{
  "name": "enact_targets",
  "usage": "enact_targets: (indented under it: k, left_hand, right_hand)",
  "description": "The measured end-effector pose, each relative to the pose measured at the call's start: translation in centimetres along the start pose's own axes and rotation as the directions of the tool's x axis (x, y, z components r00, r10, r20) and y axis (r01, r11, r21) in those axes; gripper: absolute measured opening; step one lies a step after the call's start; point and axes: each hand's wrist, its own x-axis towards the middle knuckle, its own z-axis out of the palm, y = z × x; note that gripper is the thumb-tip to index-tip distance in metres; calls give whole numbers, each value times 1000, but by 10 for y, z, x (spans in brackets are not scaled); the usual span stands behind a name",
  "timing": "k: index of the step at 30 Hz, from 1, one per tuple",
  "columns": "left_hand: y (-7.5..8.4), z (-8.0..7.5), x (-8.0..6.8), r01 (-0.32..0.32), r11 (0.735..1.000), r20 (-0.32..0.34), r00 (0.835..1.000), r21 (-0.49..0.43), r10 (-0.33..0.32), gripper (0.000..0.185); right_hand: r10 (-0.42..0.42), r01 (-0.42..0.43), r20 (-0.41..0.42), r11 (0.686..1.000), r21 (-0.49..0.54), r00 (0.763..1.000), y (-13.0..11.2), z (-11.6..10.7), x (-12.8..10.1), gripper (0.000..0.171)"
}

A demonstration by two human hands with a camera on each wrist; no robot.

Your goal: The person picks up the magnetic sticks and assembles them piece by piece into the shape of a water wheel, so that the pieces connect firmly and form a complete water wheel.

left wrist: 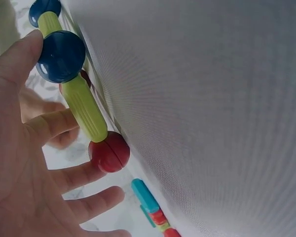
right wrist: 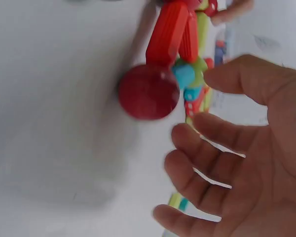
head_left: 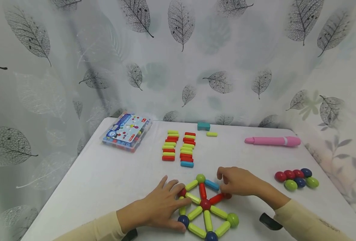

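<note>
Right hand: fingers loosely spread, gripping nothing; nearer hand to the gap.
Blue stick: just left of those fingertips, long axis slanting from green ball toward red ball.
Left hand: fingers flat, pressing the wheel's left rim.

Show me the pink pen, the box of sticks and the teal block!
pink pen point(head_left: 272, 141), head view, middle of its barrel.
box of sticks point(head_left: 126, 131), head view, its printed lid.
teal block point(head_left: 203, 126), head view, its front face.
</note>
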Motion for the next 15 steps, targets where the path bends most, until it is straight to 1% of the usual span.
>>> enact_targets:
  k: [4, 7, 11, 15]
  left_hand:
    - [1, -2, -1, 2, 1000, -2, 1000, 1, -2, 79]
    - [1, -3, -1, 8, 1000, -1, 1000, 3, -8, 78]
    - [3, -4, -1, 9, 1000, 2, 1000, -1, -9, 78]
    - [4, -3, 0, 10, 1000, 8, 1000, -8, -10, 77]
  right_hand:
    - [-32, 32, 47, 999, -2, 998, 12, -3, -13, 31]
    - [-80, 79, 63, 997, 9, 995, 18, 0, -15, 30]
    - [-117, 116, 42, 993, 18, 992, 19, 4, -14, 30]
    - [-114, 114, 18, 993, 3, 993, 17, 6, -11, 28]
